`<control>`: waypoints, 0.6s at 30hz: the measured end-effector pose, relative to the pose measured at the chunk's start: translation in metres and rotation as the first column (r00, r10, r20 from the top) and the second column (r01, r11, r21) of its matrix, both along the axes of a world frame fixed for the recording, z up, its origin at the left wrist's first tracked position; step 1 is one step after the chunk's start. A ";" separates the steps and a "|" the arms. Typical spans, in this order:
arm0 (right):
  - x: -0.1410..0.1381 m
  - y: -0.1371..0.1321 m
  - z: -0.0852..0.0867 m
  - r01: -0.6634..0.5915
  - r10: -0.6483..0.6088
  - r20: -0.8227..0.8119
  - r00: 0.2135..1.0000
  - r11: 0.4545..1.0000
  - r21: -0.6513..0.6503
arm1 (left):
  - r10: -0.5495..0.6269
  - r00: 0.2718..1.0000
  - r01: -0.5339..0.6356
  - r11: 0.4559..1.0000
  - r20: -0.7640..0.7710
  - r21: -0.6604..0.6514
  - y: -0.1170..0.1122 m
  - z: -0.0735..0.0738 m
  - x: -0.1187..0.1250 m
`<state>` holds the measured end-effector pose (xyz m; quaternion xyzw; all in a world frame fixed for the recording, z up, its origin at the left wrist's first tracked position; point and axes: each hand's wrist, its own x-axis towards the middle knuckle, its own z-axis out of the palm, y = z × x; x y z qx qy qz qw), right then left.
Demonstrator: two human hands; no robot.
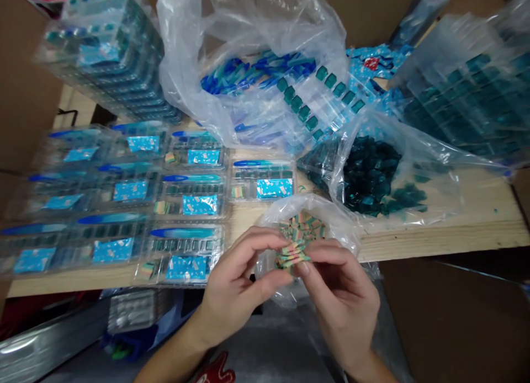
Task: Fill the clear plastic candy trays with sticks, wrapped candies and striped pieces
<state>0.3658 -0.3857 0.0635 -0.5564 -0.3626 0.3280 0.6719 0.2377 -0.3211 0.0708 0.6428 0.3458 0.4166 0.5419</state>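
Note:
Between my two hands is a small bunch of striped pieces in pink, yellow and green, too small to name more exactly. My left hand pinches the bunch from the left with thumb and fingers. From the right, the thumb and fingertips of my right hand close on the same bunch. Just behind and below the fingers, an open clear plastic bag holds many more such striped pieces. Nearest on the table lies a clear blister tray with a blue pointed strip, dark teal tiles, a striped piece and a blue printed packet.
Several similar filled trays lie in rows at left, a tall tray stack behind them. A bag of blue strips stands at the back. Dark teal pieces spill from another bag at right. The wooden table's front edge is close.

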 end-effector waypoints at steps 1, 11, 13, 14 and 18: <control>0.001 -0.001 0.000 -0.018 0.018 0.042 0.999 1.000 0.001 | -0.005 1.000 0.005 1.000 0.013 -0.020 0.001 -0.001 0.000; 0.034 -0.015 -0.008 -0.129 0.167 0.335 0.927 0.982 -0.135 | 0.051 0.934 0.206 0.732 0.353 -0.650 0.005 -0.009 0.000; 0.038 -0.014 -0.007 -0.203 0.240 0.377 0.894 0.970 -0.135 | 0.016 0.929 0.265 0.670 0.371 -0.693 0.004 -0.008 0.001; 0.038 -0.013 -0.006 -0.234 0.262 0.380 0.887 0.965 -0.118 | -0.002 0.933 0.275 0.649 0.360 -0.709 0.003 -0.008 0.002; 0.038 -0.004 0.003 -0.331 0.315 0.388 0.866 0.943 -0.027 | -0.062 0.962 0.249 0.601 0.266 -0.759 -0.003 -0.008 0.005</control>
